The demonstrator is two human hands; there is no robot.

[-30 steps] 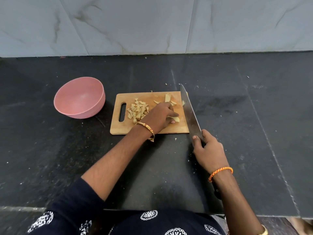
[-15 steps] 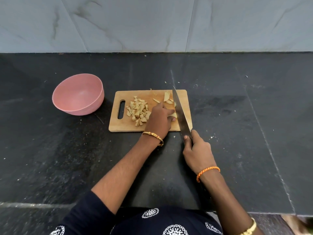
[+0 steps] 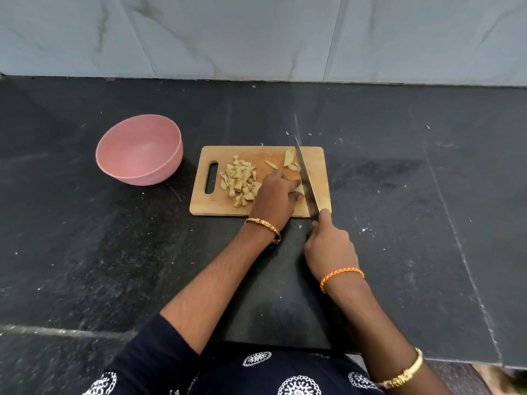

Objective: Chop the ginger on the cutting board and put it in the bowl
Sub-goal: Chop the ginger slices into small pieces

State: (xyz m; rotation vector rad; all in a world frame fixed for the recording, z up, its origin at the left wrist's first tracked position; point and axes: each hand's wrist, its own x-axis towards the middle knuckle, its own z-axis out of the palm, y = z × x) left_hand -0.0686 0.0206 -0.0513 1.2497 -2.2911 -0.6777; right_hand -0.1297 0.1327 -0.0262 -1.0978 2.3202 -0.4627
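A wooden cutting board [image 3: 319, 166] lies on the black counter. A pile of chopped ginger [image 3: 239, 180] sits near its handle slot, and a few larger ginger slices [image 3: 288, 158] lie at the far right. My left hand [image 3: 275, 199] holds a ginger piece [image 3: 299, 189] down with curled fingers, right against the blade. My right hand [image 3: 330, 246] grips the handle of a long knife [image 3: 306, 178], whose blade lies across the board's right part beside my left fingers. The pink bowl [image 3: 139, 149] stands to the left of the board with nothing visible inside.
The black stone counter [image 3: 413, 209] stretches wide on both sides, speckled with small ginger crumbs [image 3: 287, 133] around the board. A grey marble wall [image 3: 256, 35] closes off the back. The counter's front edge runs just ahead of my body.
The knife has swung left from the board's right edge onto the board, up against my left fingers. My left hand stays on the ginger piece.
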